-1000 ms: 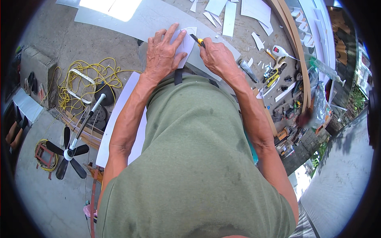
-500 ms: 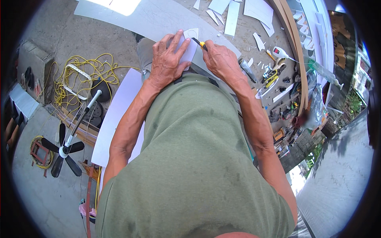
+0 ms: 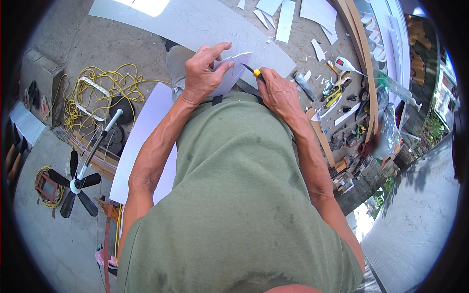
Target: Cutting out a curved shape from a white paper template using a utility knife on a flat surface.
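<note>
My left hand [image 3: 206, 68] pinches a small white sheet piece [image 3: 233, 77] between thumb and fingers, tilted up so its thin edge shows. Wrapped in my right hand [image 3: 277, 91] is a utility knife [image 3: 257, 73] with a yellow and black body. Its dark blade points up and left, close to the right side of the piece; whether they touch I cannot tell. Beneath both hands lies a long pale grey board [image 3: 195, 25], scratched on its surface. A larger white sheet [image 3: 141, 146] rests beside my left forearm.
White offcuts [image 3: 285, 22] and small scraps lie on the ground at upper right. Near them are a white glue gun [image 3: 343, 64], yellow-handled pliers [image 3: 333, 100] and a clear caulk tube [image 3: 398, 88]. A yellow cord [image 3: 110, 80] tangles at left, above a black-bladed fan [image 3: 76, 185].
The white piece, flat under my left hand before, is now lifted and tilted up in that hand's pinch. My right hand with the knife has drawn slightly down and right.
</note>
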Demonstrator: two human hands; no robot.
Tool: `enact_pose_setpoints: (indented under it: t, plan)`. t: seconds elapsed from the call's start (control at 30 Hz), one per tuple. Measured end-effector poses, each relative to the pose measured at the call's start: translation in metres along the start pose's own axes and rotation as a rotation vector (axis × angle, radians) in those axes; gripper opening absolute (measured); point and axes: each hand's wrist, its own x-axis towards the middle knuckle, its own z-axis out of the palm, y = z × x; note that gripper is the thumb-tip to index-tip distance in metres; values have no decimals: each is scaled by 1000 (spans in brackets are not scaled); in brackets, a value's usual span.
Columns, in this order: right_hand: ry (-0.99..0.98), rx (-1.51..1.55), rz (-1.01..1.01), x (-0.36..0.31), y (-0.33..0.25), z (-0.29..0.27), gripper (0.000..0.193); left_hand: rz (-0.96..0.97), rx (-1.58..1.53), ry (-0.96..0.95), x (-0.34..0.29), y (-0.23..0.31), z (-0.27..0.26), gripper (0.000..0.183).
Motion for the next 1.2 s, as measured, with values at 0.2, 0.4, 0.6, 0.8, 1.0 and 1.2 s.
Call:
enact_pose_setpoints:
  t: [0.2,0.4,0.6,0.8,1.0,1.2]
  plan:
    - [31,32,-16,-8,8,5,17,-463,-288,-291,29,4,-4,37]
    - [38,20,-31,-9,11,5,17,-294,90,-364,36,-2,4,30]
    - [-13,64,26,-10,15,3,23,-255,105,-255,33,-2,-5,27]
    - [-10,196,137,0,9,-7,24,-483,-10,5,44,-22,-47,25]
    - [-165,112,112,29,3,-3,26,-395,249,63,70,-42,-49,24]
    - [64,82,334,48,19,-10,28,-167,283,148,71,-37,-22,35]
